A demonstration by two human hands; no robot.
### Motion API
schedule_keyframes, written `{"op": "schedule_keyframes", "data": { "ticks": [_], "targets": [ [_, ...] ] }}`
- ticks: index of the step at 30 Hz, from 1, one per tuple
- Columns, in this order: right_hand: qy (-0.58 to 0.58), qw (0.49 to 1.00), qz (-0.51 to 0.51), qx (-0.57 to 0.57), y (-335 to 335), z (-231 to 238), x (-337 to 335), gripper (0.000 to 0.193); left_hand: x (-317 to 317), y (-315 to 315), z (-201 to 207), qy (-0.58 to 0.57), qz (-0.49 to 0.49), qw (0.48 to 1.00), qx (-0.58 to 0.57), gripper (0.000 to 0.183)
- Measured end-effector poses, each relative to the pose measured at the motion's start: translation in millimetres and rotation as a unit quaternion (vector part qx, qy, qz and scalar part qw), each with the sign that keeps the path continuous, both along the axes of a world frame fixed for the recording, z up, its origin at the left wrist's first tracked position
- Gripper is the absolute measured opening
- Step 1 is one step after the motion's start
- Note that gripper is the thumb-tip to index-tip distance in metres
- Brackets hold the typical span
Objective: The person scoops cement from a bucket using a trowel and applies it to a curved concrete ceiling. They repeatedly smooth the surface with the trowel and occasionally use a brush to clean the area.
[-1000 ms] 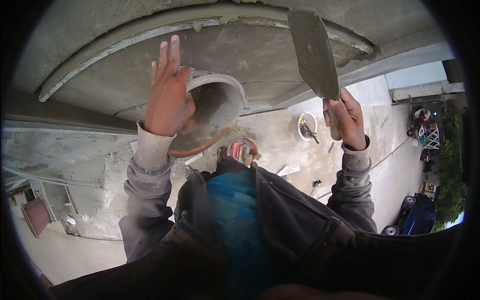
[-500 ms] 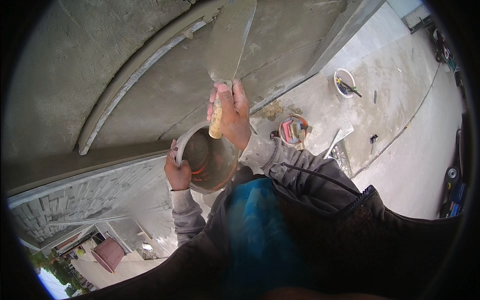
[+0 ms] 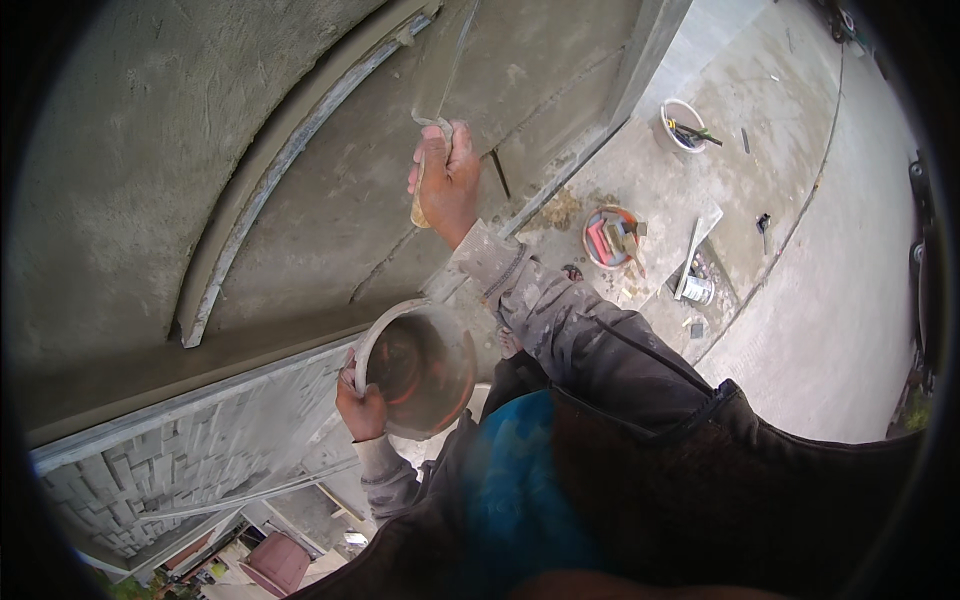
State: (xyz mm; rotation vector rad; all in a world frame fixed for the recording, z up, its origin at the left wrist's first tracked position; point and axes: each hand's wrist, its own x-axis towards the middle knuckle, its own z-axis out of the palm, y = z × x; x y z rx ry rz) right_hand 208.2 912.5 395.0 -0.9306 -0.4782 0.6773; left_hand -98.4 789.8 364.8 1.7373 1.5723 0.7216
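Note:
My right hand (image 3: pixel 446 180) is closed around the worn, light wooden handle of a trowel (image 3: pixel 445 65). The trowel's long, cement-coated blade points up along the grey plastered wall (image 3: pixel 560 75); whether it touches the wall is hard to tell. Lower and to the left, my left hand (image 3: pixel 361 403) grips the rim of a round bucket (image 3: pixel 367 345), fingers outside and thumb inside. The bucket is tilted so its inside shows, smeared grey with orange-red patches. A curved raised moulding (image 3: pixel 262 185) arcs across the wall left of the trowel.
On the floor at right stand a white bucket (image 3: pixel 679 104) with tools, an orange-rimmed tub (image 3: pixel 590 247) holding blocks, and a small white can (image 3: pixel 699 290) near a pale strip (image 3: pixel 690 245). Below the wall's ledge runs grey stone cladding (image 3: pixel 200 450). A reddish-brown container (image 3: pixel 278 562) sits lower left.
My right hand has moved up and away from the bucket with the trowel, toward the wall. My left hand and the bucket are slightly lower in view, as the view has shifted.

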Motion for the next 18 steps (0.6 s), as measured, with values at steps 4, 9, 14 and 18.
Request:
{"op": "schedule_keyframes", "data": {
  "ticks": [4, 9, 14, 18],
  "targets": [
    [0.004, 0.998, 0.040, 0.043, -3.0, -7.5, -36.1, 0.033, -16.9, 0.5, -2.1, 0.021, 0.009, 1.000, -0.013, 0.027],
    [0.124, 0.951, 0.248, 0.139, -39.8, -6.1, -41.5, 0.034, -20.6, 2.0, 0.3, -0.014, 0.033, 0.999, -0.031, 0.030],
    [-0.510, 0.860, 0.014, -0.002, -98.3, 52.8, 101.5, 0.025, -23.2, -10.0, -8.2, -0.044, 0.069, 0.997, -0.012, 0.031],
    [-0.763, 0.641, -0.084, 0.004, -80.4, 131.0, 197.1, 0.026, -1.9, -12.6, -10.7, -0.064, 0.086, 0.994, -0.017, 0.031]
  ]
}}
